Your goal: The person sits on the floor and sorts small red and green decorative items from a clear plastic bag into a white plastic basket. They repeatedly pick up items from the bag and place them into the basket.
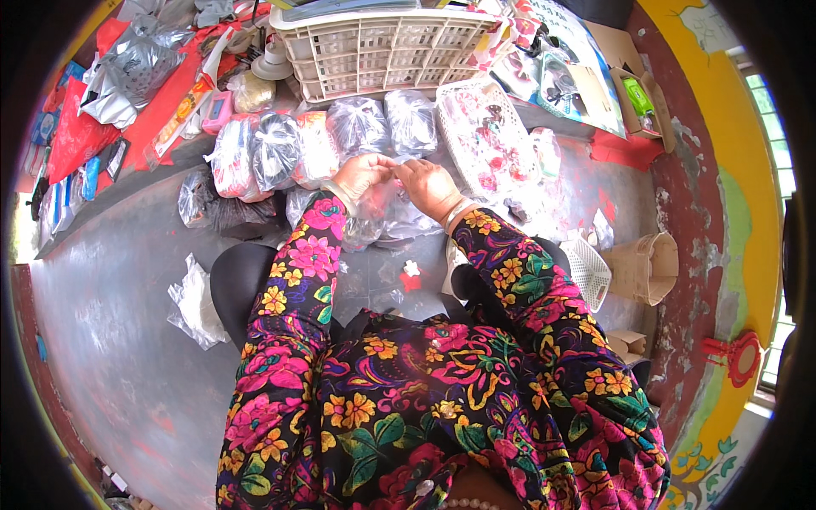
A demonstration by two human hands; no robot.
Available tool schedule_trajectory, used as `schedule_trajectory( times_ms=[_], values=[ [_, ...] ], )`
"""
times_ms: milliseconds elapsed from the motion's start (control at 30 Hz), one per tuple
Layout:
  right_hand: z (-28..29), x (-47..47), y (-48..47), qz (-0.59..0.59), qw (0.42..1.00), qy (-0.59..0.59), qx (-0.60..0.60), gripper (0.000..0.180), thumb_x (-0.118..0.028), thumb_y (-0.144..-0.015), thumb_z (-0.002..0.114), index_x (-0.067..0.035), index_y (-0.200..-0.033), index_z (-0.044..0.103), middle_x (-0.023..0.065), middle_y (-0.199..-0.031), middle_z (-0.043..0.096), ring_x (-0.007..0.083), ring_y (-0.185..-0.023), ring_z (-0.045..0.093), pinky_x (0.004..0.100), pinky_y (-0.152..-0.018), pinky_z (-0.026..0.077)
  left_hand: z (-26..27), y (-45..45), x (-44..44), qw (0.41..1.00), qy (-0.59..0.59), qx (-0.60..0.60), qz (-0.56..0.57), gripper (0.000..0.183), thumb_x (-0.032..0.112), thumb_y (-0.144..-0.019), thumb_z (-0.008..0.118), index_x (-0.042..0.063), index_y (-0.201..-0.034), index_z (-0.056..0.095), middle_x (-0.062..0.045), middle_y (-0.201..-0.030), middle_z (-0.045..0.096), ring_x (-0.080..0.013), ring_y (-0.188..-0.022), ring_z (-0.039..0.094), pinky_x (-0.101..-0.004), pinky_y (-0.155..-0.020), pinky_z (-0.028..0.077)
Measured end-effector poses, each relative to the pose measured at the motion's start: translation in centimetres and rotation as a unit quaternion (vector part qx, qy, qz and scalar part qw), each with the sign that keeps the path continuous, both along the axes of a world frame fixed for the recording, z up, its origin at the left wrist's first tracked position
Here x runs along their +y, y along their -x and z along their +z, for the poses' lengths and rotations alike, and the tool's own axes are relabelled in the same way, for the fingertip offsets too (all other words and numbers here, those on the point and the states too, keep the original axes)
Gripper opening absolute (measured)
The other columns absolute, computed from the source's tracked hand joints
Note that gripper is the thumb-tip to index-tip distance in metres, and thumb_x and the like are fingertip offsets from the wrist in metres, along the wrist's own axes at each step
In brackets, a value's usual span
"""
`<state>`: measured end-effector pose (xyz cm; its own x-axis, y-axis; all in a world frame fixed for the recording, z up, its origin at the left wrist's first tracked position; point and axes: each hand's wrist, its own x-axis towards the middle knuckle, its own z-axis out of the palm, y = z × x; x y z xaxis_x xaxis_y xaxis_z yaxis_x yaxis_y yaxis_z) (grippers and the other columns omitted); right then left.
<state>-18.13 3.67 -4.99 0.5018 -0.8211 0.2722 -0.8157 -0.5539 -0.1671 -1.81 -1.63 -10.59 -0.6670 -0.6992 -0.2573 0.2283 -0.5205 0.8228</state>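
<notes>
My left hand (362, 176) and my right hand (428, 185) meet in front of me, fingertips pinched on the top of a clear plastic bag (376, 203) that hangs between them. Something reddish shows through the bag; its exact contents cannot be told. Just beyond my hands stand several filled plastic bags, among them a dark one (357, 124), another dark one (411, 121) and a red and white one (317, 145). Right of my right hand lies a white plastic basket (488, 137) with small red and pink wrapped pieces.
A large cream plastic crate (389, 54) stands at the back. Silver and red bags (131, 70) lie at the upper left. At the right are a small white basket (585, 271) and a cardboard box (641, 268). A crumpled plastic bag (199, 303) lies by my left knee.
</notes>
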Motion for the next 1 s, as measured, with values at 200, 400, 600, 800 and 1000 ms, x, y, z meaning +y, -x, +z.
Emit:
schedule_trajectory(
  times_ms=[200,400,600,800,1000],
  values=[
    [-0.7,-0.3,0.0,-0.029,0.999,-0.032,-0.017,0.012,-0.010,-0.066,0.055,-0.006,-0.077,0.052,0.0105,-0.069,0.054,0.0264,-0.066,0.056,0.0352,-0.059,0.045,-1.1,0.3,-0.3,1.000,0.000,0.026,-0.014,0.028,-0.007,-0.072,0.049,-0.004,-0.099,0.052,-0.007,-0.089,0.058,-0.0132,-0.080,0.056,-0.0219,-0.071,0.043],
    [-1.1,-0.3,0.0,-0.022,0.998,-0.035,-0.051,0.009,-0.009,-0.066,0.054,-0.006,-0.075,0.051,0.0108,-0.070,0.054,0.0274,-0.067,0.056,0.0361,-0.060,0.045,-1.0,0.6,0.1,1.000,0.014,0.019,0.003,0.026,-0.004,-0.074,0.048,-0.004,-0.100,0.054,-0.006,-0.085,0.059,-0.0107,-0.076,0.054,-0.0211,-0.068,0.042],
    [-1.1,-0.3,0.0,-0.027,0.997,-0.035,-0.064,0.007,-0.008,-0.066,0.053,-0.006,-0.073,0.051,0.0114,-0.068,0.054,0.0285,-0.065,0.055,0.0365,-0.058,0.045,-0.7,0.9,0.1,0.997,0.043,-0.058,0.017,0.017,0.000,-0.076,0.050,-0.003,-0.091,0.057,-0.006,-0.081,0.059,-0.0103,-0.069,0.054,-0.0217,-0.064,0.042],
    [-0.7,-0.7,0.1,-0.123,0.987,-0.063,-0.081,0.011,-0.017,-0.072,0.055,-0.007,-0.071,0.055,0.0138,-0.066,0.056,0.0309,-0.063,0.056,0.0378,-0.056,0.045,-0.8,1.4,0.0,0.957,0.197,-0.206,0.060,0.012,0.008,-0.075,0.056,0.001,-0.083,0.061,-0.004,-0.072,0.060,-0.0097,-0.062,0.053,-0.0232,-0.059,0.043],
    [-0.2,-0.5,0.6,-0.195,0.968,-0.150,-0.039,0.021,-0.025,-0.073,0.053,-0.004,-0.070,0.056,0.0174,-0.067,0.058,0.0332,-0.067,0.057,0.0400,-0.061,0.045,0.3,1.2,0.7,0.940,0.210,-0.244,0.114,0.013,0.015,-0.072,0.060,0.003,-0.076,0.061,-0.006,-0.068,0.060,-0.0106,-0.060,0.053,-0.0252,-0.058,0.043]
  ],
)
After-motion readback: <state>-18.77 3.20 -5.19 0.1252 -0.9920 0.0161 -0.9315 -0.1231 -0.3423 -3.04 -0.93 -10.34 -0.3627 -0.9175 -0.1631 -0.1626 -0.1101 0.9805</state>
